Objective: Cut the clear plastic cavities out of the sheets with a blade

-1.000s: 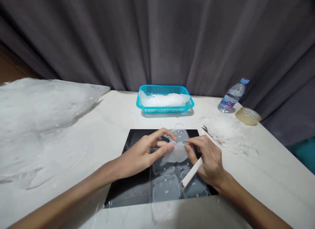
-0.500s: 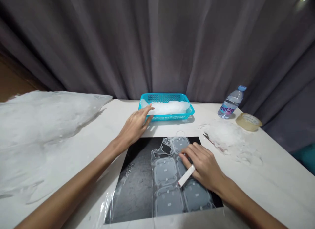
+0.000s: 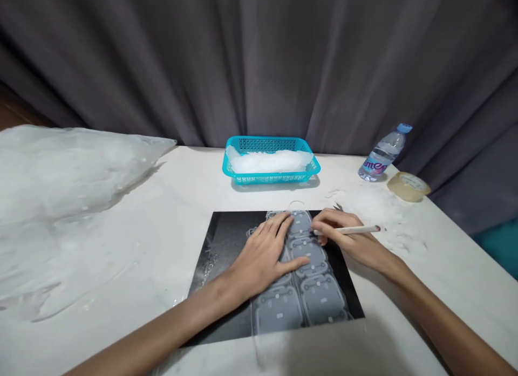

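My left hand [image 3: 265,252] lies flat with fingers spread on a dark printed sheet [image 3: 230,230] showing grey rounded-square panels. Over the sheet is a clear film, and its left edge catches the light. My right hand [image 3: 343,230] pinches a slim white pen-like tool [image 3: 360,230] near the sheet's upper right panel. The reddish-dark end of the tool points right; its working tip is by my fingertips and too small to make out. Some panels are hidden under my left hand.
A blue plastic basket [image 3: 271,177] holding white, cloudy film stands at the back. Crumpled translucent plastic [image 3: 73,171] covers the left side. At right are a water bottle [image 3: 382,157], a roll of clear tape [image 3: 408,187], plastic scraps [image 3: 400,230] and a partly hidden dark blade tip [image 3: 338,207].
My left hand has come from the basket's edge down onto the sheet. My right hand has moved up and right, turning the white tool around. The view has tilted slightly downward.
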{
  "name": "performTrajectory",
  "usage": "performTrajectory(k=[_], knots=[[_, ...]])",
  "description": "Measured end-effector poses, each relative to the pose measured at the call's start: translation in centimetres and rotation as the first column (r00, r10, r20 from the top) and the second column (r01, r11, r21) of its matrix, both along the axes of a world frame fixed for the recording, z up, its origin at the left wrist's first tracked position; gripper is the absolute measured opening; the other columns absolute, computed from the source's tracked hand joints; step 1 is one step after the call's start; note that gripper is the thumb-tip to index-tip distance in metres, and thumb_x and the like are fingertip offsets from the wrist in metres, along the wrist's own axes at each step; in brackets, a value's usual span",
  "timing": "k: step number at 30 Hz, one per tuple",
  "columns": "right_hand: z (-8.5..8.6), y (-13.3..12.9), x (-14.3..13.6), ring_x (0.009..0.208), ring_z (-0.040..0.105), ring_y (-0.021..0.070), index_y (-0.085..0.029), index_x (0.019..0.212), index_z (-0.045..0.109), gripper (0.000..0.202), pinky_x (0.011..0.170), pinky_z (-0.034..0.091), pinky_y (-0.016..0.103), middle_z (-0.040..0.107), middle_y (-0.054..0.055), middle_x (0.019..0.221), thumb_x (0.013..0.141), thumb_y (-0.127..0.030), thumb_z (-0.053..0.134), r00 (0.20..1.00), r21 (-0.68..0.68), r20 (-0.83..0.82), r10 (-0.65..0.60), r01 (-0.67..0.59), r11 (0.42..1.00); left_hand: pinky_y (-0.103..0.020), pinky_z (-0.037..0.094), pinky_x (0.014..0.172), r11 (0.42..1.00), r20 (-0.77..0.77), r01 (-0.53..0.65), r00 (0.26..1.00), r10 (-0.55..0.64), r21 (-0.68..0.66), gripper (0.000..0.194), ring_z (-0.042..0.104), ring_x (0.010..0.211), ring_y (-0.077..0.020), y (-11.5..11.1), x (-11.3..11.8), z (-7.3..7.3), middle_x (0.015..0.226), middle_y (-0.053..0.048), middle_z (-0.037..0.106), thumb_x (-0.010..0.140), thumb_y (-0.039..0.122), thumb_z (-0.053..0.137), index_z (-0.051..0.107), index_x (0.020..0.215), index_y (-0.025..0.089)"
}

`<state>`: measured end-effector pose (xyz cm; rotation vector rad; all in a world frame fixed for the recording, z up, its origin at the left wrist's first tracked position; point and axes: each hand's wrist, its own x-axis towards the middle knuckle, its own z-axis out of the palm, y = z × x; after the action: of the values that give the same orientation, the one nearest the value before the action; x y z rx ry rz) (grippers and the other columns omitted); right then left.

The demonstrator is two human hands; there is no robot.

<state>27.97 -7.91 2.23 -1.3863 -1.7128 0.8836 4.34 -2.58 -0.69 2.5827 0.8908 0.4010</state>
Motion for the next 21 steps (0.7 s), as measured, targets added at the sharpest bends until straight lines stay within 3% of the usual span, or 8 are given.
performTrajectory(k=[3,6,14,18,21], knots=[[0.1,0.2,-0.1,0.083,0.069,0.0168,-0.020,0.095,0.072,0.020,0.074,0.055,0.029,0.072,0.004,0.093,0.099,-0.039,0.068,0.997,-0.005,0.063,0.052,-0.051,0.999,-0.064,0.036,0.121,0.997,-0.029,0.021,0.999,-0.023,-0.073,0.092,0.037,0.153,-0.0391,0.7,-0.6,0.4,0.166,-0.021,0.036,0.093,0.075,0.055,0.031,0.161,0.018],[0.0,0.2,0.2,0.089,0.071,0.0179,-0.019,0.100,0.073,0.013,0.077,0.056,0.030,0.075,0.006,0.102,0.095,-0.031,0.073,0.997,-0.037,0.020,0.079,-0.078,0.996,-0.065,0.033,0.122,0.993,-0.081,0.040,0.995,-0.050,-0.114,0.100,0.032,0.155,-0.0413,1.0,-1.3,0.9,0.170,-0.022,0.029,0.090,0.081,0.053,0.031,0.162,0.016],[0.4,-0.4,-0.1,0.093,0.072,0.0158,-0.021,0.098,0.074,0.006,0.087,0.058,0.032,0.076,0.002,0.100,0.096,-0.026,0.072,0.973,-0.071,0.068,0.220,-0.216,0.974,-0.063,0.028,0.126,0.979,-0.077,0.181,0.979,-0.188,-0.092,0.090,0.014,0.160,-0.0425,1.0,-3.4,0.0,0.174,-0.017,0.018,0.094,0.074,0.054,0.031,0.163,0.022],[0.4,-0.9,-0.5,0.094,0.073,0.0162,-0.023,0.112,0.070,0.017,0.086,0.061,0.031,0.076,0.003,0.106,0.096,-0.026,0.073,0.979,-0.103,0.031,0.202,-0.198,0.975,-0.064,0.028,0.126,0.969,-0.092,0.231,0.967,-0.239,-0.091,0.096,0.010,0.161,-0.0419,0.9,-3.6,0.9,0.176,-0.016,0.013,0.093,0.074,0.057,0.020,0.167,0.025],[0.4,-1.1,-0.7,0.092,0.073,0.0160,-0.022,0.107,0.071,0.012,0.085,0.060,0.031,0.075,0.003,0.104,0.097,-0.027,0.072,0.977,-0.087,0.055,0.206,-0.201,0.976,-0.060,0.025,0.129,0.980,-0.020,0.195,0.980,-0.196,-0.040,0.086,0.016,0.161,-0.0375,0.3,-2.5,1.6,0.173,-0.015,0.023,0.096,0.069,0.056,0.027,0.164,0.024]])
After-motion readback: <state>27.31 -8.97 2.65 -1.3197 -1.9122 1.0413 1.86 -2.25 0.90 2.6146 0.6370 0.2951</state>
